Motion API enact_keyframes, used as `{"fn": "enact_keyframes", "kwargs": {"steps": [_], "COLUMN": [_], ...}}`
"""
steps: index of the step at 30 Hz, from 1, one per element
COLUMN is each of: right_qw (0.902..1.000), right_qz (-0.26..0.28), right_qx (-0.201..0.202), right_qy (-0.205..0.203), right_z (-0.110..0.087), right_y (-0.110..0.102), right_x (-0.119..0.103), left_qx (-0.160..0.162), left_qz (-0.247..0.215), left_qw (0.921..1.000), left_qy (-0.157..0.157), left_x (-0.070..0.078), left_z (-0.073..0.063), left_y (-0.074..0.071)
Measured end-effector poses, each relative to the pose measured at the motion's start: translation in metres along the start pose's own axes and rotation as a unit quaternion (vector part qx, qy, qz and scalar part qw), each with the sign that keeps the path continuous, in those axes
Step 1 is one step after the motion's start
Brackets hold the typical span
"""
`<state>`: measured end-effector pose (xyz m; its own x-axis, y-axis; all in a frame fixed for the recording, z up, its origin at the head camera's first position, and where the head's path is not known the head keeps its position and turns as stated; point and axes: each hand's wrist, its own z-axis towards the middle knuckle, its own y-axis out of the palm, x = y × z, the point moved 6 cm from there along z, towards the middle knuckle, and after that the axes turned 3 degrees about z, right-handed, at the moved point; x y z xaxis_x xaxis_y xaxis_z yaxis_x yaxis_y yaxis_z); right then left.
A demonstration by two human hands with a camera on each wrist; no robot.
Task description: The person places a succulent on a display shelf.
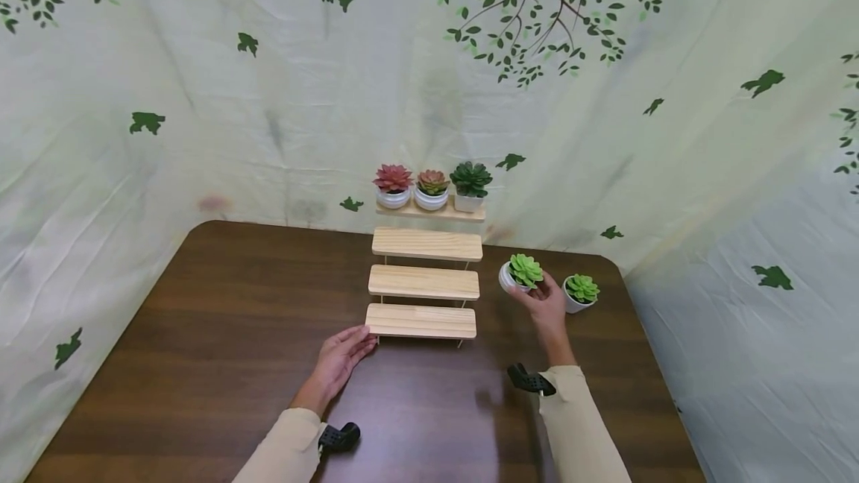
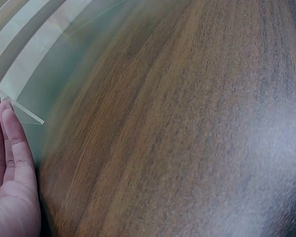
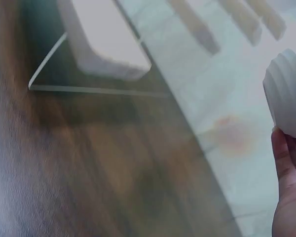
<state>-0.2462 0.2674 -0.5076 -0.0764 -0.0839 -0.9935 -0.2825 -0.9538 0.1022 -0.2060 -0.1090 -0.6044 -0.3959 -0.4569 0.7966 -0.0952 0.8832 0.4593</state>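
Note:
My right hand point(image 1: 546, 310) grips a light green succulent point(image 1: 526, 270) in a white pot point(image 3: 287, 94), tilted, to the right of a tiered wooden shelf point(image 1: 424, 283). Beside that hand stands another green succulent point(image 1: 581, 288) in a white pot. With nearly straight fingers, my left hand point(image 1: 341, 358) touches the left end of the lowest shelf board point(image 1: 420, 321). The left wrist view shows these fingers point(image 2: 20, 143) by a thin leg of the shelf; the thumb is hidden there. On the top board sit a red succulent point(image 1: 393, 179), a reddish-green one point(image 1: 432, 183) and a dark green one point(image 1: 471, 179).
The shelf stands on a brown wooden table point(image 1: 221, 319), near its back edge. A pale curtain point(image 1: 282, 110) with printed leaves hangs behind and along the sides. Thin legs point(image 3: 49, 59) carry the boards. Each forearm wears a black wrist device point(image 1: 532, 380).

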Motion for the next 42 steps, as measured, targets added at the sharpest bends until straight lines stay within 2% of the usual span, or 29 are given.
{"fn": "enact_keyframes", "kwargs": {"steps": [8, 18, 23, 30, 35, 42], "right_qw": [0.999, 0.9977, 0.9958, 0.994, 0.9928, 0.9912], "right_qz": [-0.004, 0.007, 0.025, 0.011, 0.01, -0.003], "right_qx": [-0.028, -0.059, -0.072, -0.081, -0.094, -0.106], "right_qy": [-0.034, -0.033, -0.051, -0.073, -0.074, -0.08], "right_z": [-0.001, 0.0, -0.002, 0.006, 0.012, 0.014], "right_y": [0.024, 0.053, 0.07, 0.091, 0.107, 0.128], "right_x": [-0.021, -0.039, -0.053, -0.048, -0.045, -0.05], "left_qx": [0.005, 0.006, 0.004, 0.006, 0.004, 0.007], "left_qz": [-0.001, -0.005, -0.005, -0.008, -0.01, -0.006], "left_qw": [1.0, 1.0, 1.0, 0.9999, 0.9999, 0.9999], "left_qy": [0.003, 0.003, 0.0, 0.004, 0.005, 0.004], "left_x": [0.001, -0.001, -0.001, 0.0, 0.0, -0.002], "left_z": [-0.001, 0.001, 0.001, 0.001, 0.001, 0.001], "left_y": [-0.001, -0.001, -0.001, -0.002, -0.002, -0.001]}}
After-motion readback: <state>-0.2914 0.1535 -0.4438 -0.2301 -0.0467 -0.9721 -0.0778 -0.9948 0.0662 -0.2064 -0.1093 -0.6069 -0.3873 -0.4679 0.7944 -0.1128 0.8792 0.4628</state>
